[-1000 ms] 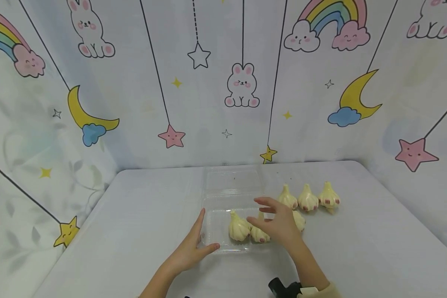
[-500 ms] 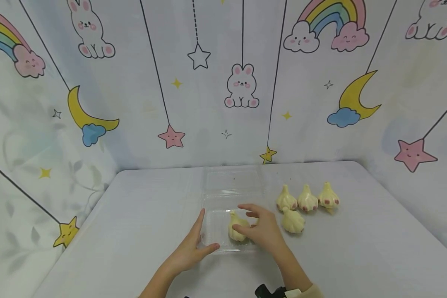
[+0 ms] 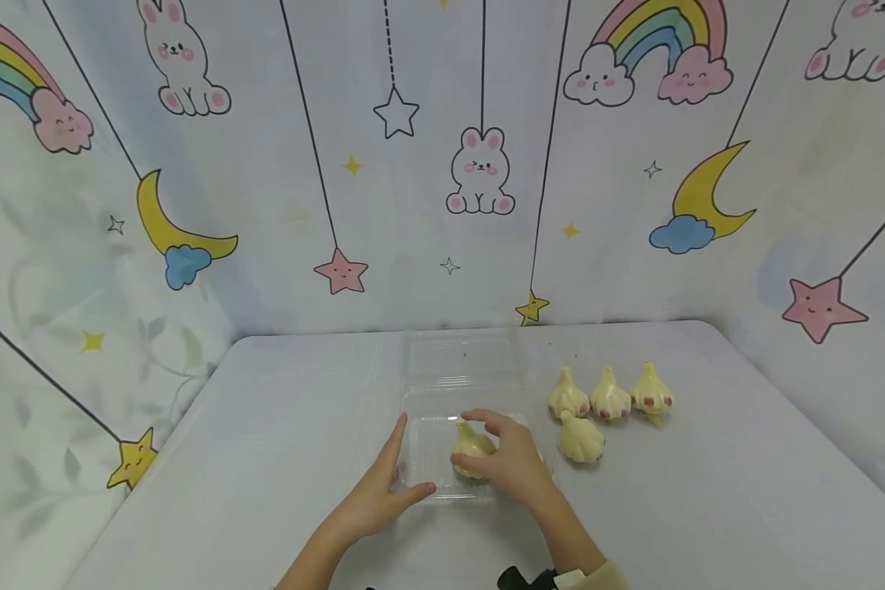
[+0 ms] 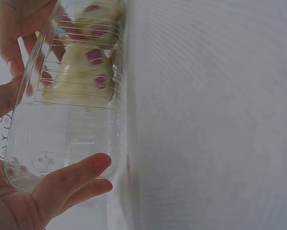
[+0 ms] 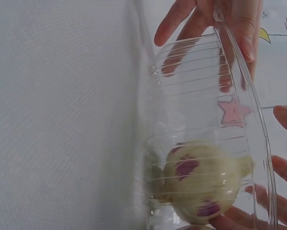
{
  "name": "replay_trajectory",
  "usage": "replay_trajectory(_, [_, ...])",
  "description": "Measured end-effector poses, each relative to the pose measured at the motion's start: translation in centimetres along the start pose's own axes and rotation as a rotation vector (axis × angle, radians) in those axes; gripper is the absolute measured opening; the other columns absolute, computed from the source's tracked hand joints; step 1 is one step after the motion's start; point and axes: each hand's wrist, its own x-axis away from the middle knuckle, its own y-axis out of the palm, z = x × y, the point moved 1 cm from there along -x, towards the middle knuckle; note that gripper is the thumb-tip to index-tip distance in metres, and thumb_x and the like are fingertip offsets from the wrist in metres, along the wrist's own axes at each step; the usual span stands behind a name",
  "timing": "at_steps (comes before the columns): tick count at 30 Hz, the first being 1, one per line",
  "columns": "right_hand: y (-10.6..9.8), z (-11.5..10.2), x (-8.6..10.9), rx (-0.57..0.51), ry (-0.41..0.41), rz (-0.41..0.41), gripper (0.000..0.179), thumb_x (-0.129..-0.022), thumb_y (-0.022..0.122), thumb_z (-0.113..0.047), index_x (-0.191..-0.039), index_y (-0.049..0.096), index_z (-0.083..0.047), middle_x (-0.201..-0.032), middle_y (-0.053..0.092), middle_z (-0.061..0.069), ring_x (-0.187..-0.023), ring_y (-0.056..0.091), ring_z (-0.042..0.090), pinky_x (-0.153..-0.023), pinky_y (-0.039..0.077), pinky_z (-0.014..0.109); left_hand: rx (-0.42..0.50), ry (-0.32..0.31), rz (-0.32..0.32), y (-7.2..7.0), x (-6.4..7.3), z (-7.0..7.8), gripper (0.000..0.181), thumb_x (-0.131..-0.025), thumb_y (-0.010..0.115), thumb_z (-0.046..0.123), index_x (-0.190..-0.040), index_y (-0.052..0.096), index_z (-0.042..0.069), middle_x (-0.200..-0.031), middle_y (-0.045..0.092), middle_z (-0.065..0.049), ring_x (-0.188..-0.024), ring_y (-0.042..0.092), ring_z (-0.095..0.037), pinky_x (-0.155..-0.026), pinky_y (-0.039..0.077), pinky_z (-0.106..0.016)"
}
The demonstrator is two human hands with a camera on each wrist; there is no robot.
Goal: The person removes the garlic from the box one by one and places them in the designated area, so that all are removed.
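Observation:
A clear plastic clamshell box [image 3: 426,451] lies open on the table. My left hand [image 3: 369,496] rests at its left corner, fingers straight along the side and thumb at the front. In the box sits a pale garlic bulb [image 3: 470,444] with purple patches. My right hand [image 3: 512,459] reaches over it from the right, thumb and fingers spread on either side. In the right wrist view, fingertips touch or nearly touch this bulb [image 5: 203,177], while the thumb stays apart. A second bulb [image 4: 100,24] shows through the box wall, mostly hidden by my right hand in the head view.
Right of the box, three garlic bulbs stand in a back row, the middle one [image 3: 610,395] among them, with another bulb [image 3: 581,438] in front. The box's lid [image 3: 460,360] lies back flat. A printed curtain [image 3: 413,180] hangs behind the white table [image 3: 288,418].
My right hand has shifted left inside the box, from the right-hand bulb to over the left-hand one. The bulb outside the box is no longer covered by it. My left hand stays put.

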Motion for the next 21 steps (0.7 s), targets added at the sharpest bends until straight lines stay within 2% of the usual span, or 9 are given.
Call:
replay_trajectory(4, [0.3,0.1,0.0,-0.001,-0.017,-0.023,0.051,-0.066,0.082,-0.025,-0.112,0.064,-0.011,-0.121,0.057,0.016,-0.108,0.052,0.042,-0.085,0.045,0.056,0.001,0.002,-0.003,0.0,0.0,0.0,0.096,-0.085,0.066,0.022,-0.145,-0.006,0.003,-0.148,-0.006,-0.026,-0.133,0.005,-0.046,-0.097,0.026,-0.059])
replay_trajectory(10, [0.9,0.2,-0.1,0.002,-0.030,-0.060,0.052,-0.067,0.081,-0.022,-0.114,0.063,-0.009,-0.120,0.058,0.016,-0.107,0.054,0.036,-0.084,0.047,0.052,-0.006,-0.002,-0.006,0.0,0.0,0.0,0.096,-0.085,0.065,0.023,-0.145,-0.007,0.004,-0.148,-0.007,-0.026,-0.132,0.004,-0.047,-0.097,0.027,-0.059])
replay_trajectory(21, [1.6,0.5,-0.3,0.029,-0.047,-0.099,0.050,-0.069,0.079,-0.022,-0.113,0.062,-0.004,-0.124,0.053,0.022,-0.117,0.047,0.038,-0.095,0.037,0.053,-0.008,-0.002,-0.009,-0.1,0.1,0.1,0.096,-0.085,0.065,0.024,-0.145,-0.007,0.004,-0.148,-0.007,-0.025,-0.133,0.004,-0.046,-0.097,0.027,-0.059])
